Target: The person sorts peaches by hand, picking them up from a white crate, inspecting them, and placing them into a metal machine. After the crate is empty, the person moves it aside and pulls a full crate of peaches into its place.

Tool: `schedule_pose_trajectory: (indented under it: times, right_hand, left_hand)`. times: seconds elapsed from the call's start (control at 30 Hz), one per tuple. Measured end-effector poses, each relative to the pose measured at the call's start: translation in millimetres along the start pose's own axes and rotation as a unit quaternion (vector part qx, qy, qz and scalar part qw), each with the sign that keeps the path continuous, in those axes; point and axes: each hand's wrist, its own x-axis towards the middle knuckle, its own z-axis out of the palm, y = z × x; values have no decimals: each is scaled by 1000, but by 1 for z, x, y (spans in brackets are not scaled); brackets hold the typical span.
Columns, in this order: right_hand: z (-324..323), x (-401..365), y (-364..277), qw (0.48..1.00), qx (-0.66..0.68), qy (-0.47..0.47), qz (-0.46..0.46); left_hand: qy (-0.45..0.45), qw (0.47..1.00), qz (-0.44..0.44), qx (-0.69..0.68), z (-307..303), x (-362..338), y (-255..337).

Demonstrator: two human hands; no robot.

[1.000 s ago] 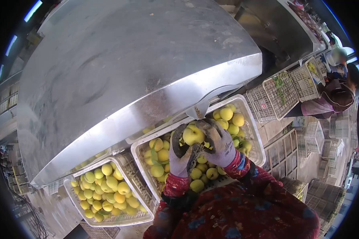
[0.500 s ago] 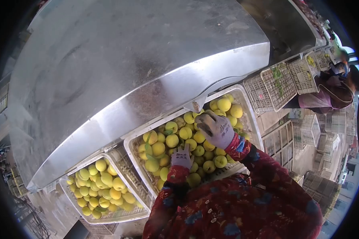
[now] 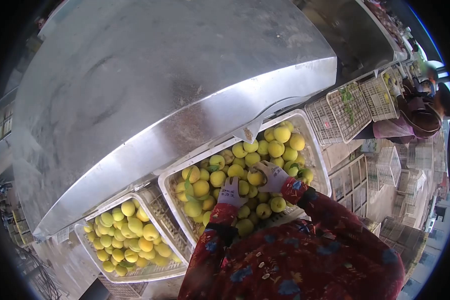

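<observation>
Fruit [image 3: 255, 178] at the right hand's [image 3: 274, 177] ten o'clock meets its narrow, curled fingers; the left hand [image 3: 231, 195] spreads over more in the crate [image 3: 314, 150] — I cannot tell whether either grips. Light fingertips would spare the skins. The metal edge [image 3: 225, 112] crowds eleven o'clock — another crate [image 3: 160, 273] sits at eight, a person [image 3: 395, 128] at two.

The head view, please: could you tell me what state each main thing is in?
Middle crate: open-topped, well filled with fruit
Left crate: open-topped, well filled with fruit
Metal surface: scuffed, stained
Left hand: gloved, among the fruit
Right hand: gloved, at a fruit, grip unclear
</observation>
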Motion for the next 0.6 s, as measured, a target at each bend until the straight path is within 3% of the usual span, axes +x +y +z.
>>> schedule_pose_trajectory:
  times: [0.07,0.17,0.2,0.3,0.33,0.4,0.5,0.6]
  right_hand:
    - [-27,-16,-34,997,52,43,-21]
    - [-48,-34,-74,989,98,107,-14]
    - [-52,-38,-86,987,101,125,-7]
    - [-64,-34,-113,974,66,211,-48]
    - [-72,-31,-123,966,45,246,-62]
    - [-80,-12,-133,939,0,334,-78]
    - [-93,39,-136,912,-46,406,-22]
    - [-94,102,-95,897,-203,388,-60]
  left_hand:
    - [-30,967,-131,-215,-22,-10,12]
    - [95,856,-38,-507,-49,-30,29]
    - [133,835,29,-534,-47,-32,26]
    - [161,752,48,-638,-84,-39,40]
    - [125,711,49,-690,-91,-44,36]
    - [117,686,48,-716,-109,-47,40]
    - [119,676,70,-724,-123,-45,43]
    - [125,648,76,-748,-136,-39,54]
